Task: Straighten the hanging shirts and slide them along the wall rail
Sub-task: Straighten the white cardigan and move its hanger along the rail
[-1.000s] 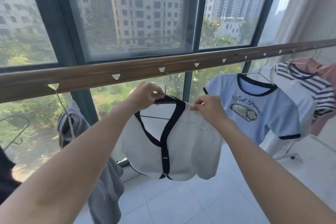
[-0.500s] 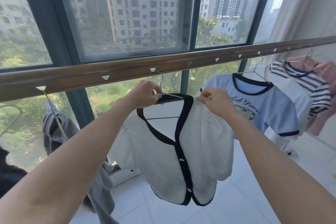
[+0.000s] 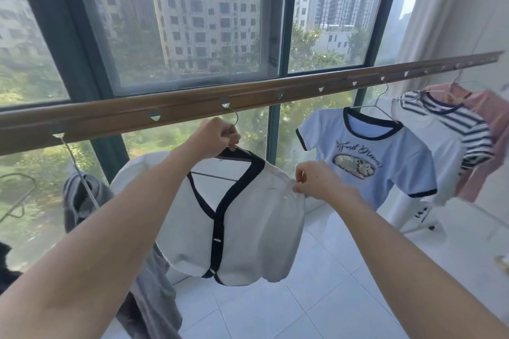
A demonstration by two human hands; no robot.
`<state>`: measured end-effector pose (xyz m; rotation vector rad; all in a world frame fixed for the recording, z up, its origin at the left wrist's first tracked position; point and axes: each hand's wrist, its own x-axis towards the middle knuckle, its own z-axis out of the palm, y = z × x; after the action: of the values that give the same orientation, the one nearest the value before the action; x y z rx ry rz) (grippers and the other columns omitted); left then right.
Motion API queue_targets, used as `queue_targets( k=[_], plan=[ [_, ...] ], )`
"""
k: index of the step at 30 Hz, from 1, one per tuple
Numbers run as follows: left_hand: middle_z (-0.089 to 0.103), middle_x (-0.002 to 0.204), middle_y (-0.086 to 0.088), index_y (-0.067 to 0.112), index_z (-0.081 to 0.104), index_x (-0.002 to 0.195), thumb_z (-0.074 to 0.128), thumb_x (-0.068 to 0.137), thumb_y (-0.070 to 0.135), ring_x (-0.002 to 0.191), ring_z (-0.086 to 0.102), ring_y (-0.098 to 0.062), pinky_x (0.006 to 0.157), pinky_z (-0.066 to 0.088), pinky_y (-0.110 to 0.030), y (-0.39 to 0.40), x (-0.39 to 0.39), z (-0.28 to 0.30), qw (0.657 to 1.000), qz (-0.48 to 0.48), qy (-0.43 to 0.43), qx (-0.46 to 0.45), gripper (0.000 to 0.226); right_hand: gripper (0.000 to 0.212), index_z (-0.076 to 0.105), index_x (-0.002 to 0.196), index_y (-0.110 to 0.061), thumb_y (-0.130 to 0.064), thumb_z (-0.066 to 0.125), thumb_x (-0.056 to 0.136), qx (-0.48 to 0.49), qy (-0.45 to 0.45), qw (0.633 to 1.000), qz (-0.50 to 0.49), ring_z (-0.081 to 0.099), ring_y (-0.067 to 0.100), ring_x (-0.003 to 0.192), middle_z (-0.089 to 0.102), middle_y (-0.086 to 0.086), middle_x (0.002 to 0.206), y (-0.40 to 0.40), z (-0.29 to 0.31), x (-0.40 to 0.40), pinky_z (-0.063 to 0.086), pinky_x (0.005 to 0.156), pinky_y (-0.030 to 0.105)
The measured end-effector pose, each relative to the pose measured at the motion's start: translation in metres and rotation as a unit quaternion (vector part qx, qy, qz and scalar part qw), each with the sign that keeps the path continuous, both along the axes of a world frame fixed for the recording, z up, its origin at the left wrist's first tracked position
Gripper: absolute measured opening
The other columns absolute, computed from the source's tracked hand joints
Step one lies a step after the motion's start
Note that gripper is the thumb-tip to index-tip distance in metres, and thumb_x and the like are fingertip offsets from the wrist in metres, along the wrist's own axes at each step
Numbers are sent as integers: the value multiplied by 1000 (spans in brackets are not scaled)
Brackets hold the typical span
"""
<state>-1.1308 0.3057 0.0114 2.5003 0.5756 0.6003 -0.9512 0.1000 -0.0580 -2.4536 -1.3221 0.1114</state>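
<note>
Rail (image 3: 115, 118) runs across in front of the window (image 3: 192, 22). Cardigan (image 3: 242, 223) hangs from it at centre on a hanger (image 3: 234, 118). T-shirt (image 3: 385, 162) hangs to its right; striped shirt (image 3: 465, 129) further right, behind it. Trousers (image 3: 88, 201) hang left of the cardigan.

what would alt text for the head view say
A person's left hand grips the hanger hook of a white cardigan hanging from a brown wall rail while the right hand pinches its shoulder. More shirts hang to the right.
</note>
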Motion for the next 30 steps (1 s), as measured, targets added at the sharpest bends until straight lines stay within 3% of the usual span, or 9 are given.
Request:
queue_targets(
  k=[4,8,13,16,18,21,24,27,30],
  plan=[
    [73,74,-4,10,70,77,61,94,15,72,69,-21,67,60,-38,3,-4,2,1000,5,5,-5,19,14,66,74,-15,-7,62,84,33,-12,999,-2,63,21,76,67,5,78,10,-9,2,58,74,37],
    [71,74,-6,8,69,78,59,95,12,58,59,-13,47,45,-17,4,-5,2,1000,6,19,1,20,20,67,84,-9,4,52,84,76,10,997,-27,61,26,80,65,8,85,14,-4,6,55,72,36],
    [73,75,-7,8,69,77,59,94,11,57,57,-12,52,46,-21,5,-5,2,1000,13,9,-12,20,24,62,82,-8,7,46,76,155,-68,982,-86,58,31,80,63,10,84,6,7,16,46,64,36],
    [73,74,-5,8,70,78,60,94,14,60,60,-16,57,52,-29,2,-2,1,1000,14,0,-13,20,24,64,92,-19,-5,47,84,-44,-55,991,-113,57,27,93,60,5,104,4,4,12,47,73,34],
    [73,75,-5,8,70,78,60,94,15,63,63,-19,65,57,-35,1,0,1,1000,14,3,-14,20,32,63,110,-23,-9,49,84,-84,-9,992,-90,56,27,99,54,4,115,5,4,9,50,84,38],
    [73,77,-4,9,69,80,62,94,17,65,66,-18,71,59,-38,0,1,2,1000,-3,9,-10,18,50,54,132,-27,-12,57,84,33,111,993,8,56,20,104,50,-4,120,12,8,-4,51,77,31],
    [74,94,1,14,71,98,67,91,24,87,70,-14,82,55,-30,1,-6,3,999,-30,12,-15,13,13,68,102,-15,-14,59,93,98,100,989,52,58,19,81,56,-4,91,24,8,-17,43,64,28],
    [69,110,7,21,64,119,67,90,32,104,64,-8,92,47,-27,15,-30,5,998,-26,16,-51,31,34,51,59,-9,1,52,92,117,44,991,40,39,19,58,42,-2,60,34,4,-20,33,57,28],
    [67,114,5,21,63,121,65,92,20,108,61,-11,97,45,-29,37,-65,1,991,12,59,-120,29,36,58,64,-18,3,48,92,115,19,992,53,49,21,65,53,-1,67,38,7,-22,34,57,26]
  ],
)
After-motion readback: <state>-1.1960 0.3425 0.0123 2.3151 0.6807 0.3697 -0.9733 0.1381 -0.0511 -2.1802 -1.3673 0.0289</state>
